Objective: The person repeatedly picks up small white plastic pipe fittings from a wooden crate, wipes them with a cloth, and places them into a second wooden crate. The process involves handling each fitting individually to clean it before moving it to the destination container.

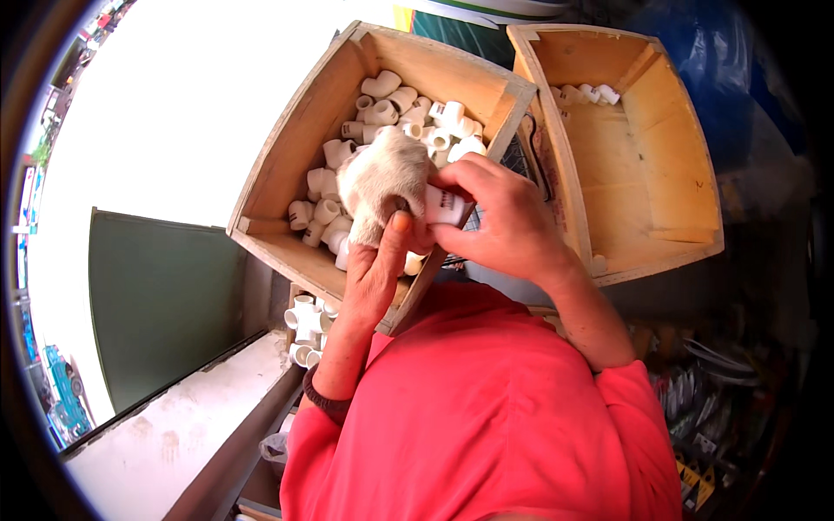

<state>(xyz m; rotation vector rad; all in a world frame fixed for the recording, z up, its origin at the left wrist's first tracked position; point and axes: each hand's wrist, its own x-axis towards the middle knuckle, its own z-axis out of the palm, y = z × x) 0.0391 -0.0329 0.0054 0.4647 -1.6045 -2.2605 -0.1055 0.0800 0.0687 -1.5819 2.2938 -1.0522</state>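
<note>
1. The left hand [372, 269] is gripping an off-white cloth [382, 178], its thumb pressing on the near edge while the cloth is covering most of its fingers.
2. The right hand [512, 217] is gripping a white pipe fitting [443, 205] between thumb and fingers; its grip is closed on it.
3. This fitting is bearing dark printing and is sitting just right of the cloth, touching it, above the near right side of a wooden box [452, 65].
4. Inside that box, many loose white fittings [326, 185] are lying in a heap, some partly hidden by the cloth.
5. A 2nd wooden box [621, 174] is standing to the right, with a few white fittings [589, 94] lying along its far end.
6. White cross-shaped fittings [307, 319] are lying below the 1st box's near left side.
7. The person is wearing a red shirt [486, 408] and a dark bracelet [323, 395] on the left wrist.
8. A green panel [165, 304] is standing at the left.
</note>
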